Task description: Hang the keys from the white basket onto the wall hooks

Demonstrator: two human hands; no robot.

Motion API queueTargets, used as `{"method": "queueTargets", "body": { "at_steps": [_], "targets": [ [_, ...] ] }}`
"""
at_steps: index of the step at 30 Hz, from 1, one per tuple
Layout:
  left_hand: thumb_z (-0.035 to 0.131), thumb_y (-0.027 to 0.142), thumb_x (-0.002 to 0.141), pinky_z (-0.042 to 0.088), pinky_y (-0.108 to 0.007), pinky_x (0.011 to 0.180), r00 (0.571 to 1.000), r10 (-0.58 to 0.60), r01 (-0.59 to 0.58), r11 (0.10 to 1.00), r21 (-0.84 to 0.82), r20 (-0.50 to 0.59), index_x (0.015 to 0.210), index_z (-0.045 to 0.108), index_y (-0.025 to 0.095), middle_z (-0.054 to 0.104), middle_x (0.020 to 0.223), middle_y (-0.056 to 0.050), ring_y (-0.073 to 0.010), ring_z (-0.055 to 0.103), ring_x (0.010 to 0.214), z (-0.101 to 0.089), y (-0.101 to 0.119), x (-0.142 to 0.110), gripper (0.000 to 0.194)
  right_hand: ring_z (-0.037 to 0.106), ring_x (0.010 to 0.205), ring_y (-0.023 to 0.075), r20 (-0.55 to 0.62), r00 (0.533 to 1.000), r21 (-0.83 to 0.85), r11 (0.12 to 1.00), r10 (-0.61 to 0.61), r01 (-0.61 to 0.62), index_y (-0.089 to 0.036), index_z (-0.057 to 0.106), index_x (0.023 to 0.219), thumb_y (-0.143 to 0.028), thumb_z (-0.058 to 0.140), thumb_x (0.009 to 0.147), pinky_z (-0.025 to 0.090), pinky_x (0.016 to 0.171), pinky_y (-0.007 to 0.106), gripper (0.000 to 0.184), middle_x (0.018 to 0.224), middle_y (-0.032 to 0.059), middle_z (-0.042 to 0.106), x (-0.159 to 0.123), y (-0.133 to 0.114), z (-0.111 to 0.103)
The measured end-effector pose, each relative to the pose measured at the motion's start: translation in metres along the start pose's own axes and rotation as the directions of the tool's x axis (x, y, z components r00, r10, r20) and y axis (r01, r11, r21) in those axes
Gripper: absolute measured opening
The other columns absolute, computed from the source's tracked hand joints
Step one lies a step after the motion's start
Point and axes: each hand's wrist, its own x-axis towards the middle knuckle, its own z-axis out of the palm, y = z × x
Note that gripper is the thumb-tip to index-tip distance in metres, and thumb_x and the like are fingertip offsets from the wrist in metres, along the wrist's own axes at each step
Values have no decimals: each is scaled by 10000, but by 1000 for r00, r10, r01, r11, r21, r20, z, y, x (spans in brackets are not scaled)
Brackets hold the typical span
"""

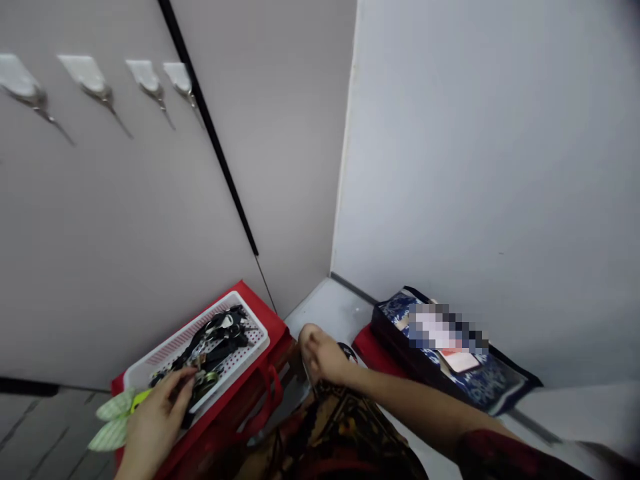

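My left hand (157,417) is over the near left end of a white plastic basket (263,339). Its thumb and fingertips are pinched together among the contents; what they grip, if anything, is too small to make out. Inside lies a jumble of small black items (227,333) with metal parts, along with brass-coloured round pieces (207,380). Beside the left wrist is a pale green striped, leaf-shaped thing (113,420) with a yellow part. My right hand (323,353) is curled closed above my lap, to the right of the basket, its fingers hiding whatever they hold.
Under the basket is a red bag or box (277,333) with a red strap (267,403). A dark blue patterned bag (493,387) lies to the right, with a phone (460,360) on it, partly blurred out. White hooks (145,75) are fixed to the grey panel ahead.
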Motion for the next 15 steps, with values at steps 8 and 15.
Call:
{"method": "queueTargets", "body": {
  "at_steps": [8, 15],
  "targets": [
    [351, 385, 652, 422, -227, 622, 982, 147, -147, 989, 13, -119, 724, 537, 209, 597, 754, 4, -137, 541, 696, 6, -11, -3, 265, 426, 763, 155, 121, 989, -217, 970, -80, 105, -158, 485, 778, -229, 387, 610, 332, 648, 241, 206, 842, 60, 452, -24, 26, 3],
    [368, 291, 662, 394, -260, 678, 977, 159, -164, 986, -23, -139, 738, 539, 198, 579, 788, -18, -143, 517, 740, 9, -11, -7, 209, 397, 860, 179, 15, 999, -192, 981, -31, 34, -130, 475, 874, -199, 398, 577, 305, 722, 265, 315, 945, 100, 435, 5, 16, 2]
  ]
}}
